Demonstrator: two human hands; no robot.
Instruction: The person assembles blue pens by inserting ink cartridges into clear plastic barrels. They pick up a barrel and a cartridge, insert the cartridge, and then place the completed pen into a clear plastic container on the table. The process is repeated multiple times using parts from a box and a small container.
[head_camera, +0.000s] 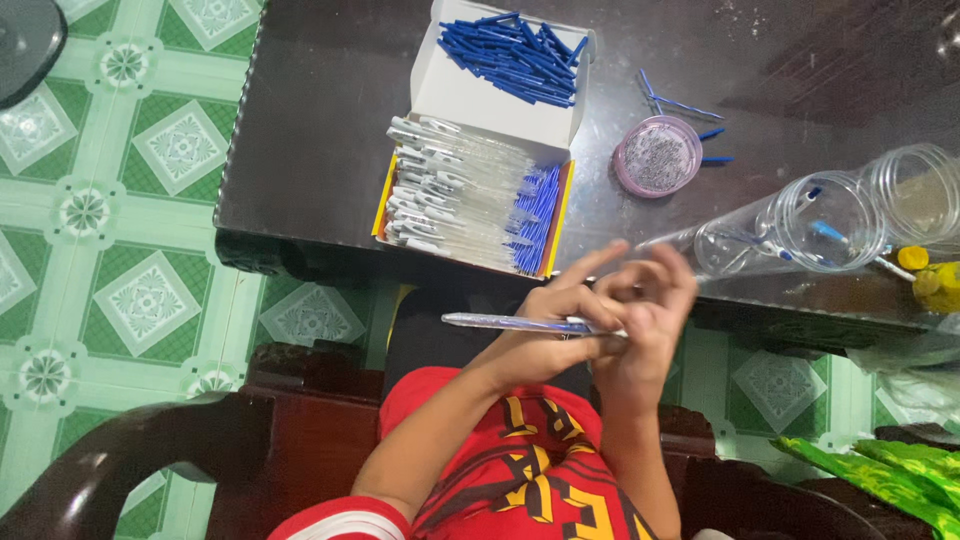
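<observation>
Both hands are working right at the table's near edge: the left hand (555, 325) is pinching a clear-barrelled pen (520, 323) closed between thumb and fingers, holding it level over the lap, while the right hand (650, 300) is curling its fingers around the pen's right end, blurred, so I cannot tell exactly what those fingertips are gripping. The pen is hanging past the dark table (320, 150), over the gap above the chair, so a slip here is likely sending it, or any small part at its tip, down onto the green tiled floor (130, 200). Counting now: one pen in hand; one open cardboard box (470, 95) in two halves, the far half piled with loose blue caps (515, 55), too many to count, the near half packed with a dense stack of finished pens (460, 195), also beyond counting. One round pink dish (657, 155) of tiny pieces is sitting just right of the box, near enough that a careless elbow could be scattering it. About four stray blue parts (680, 105) are lying around it, and two clear plastic jars (800, 225) are lying on their sides at the right, free to roll.
</observation>
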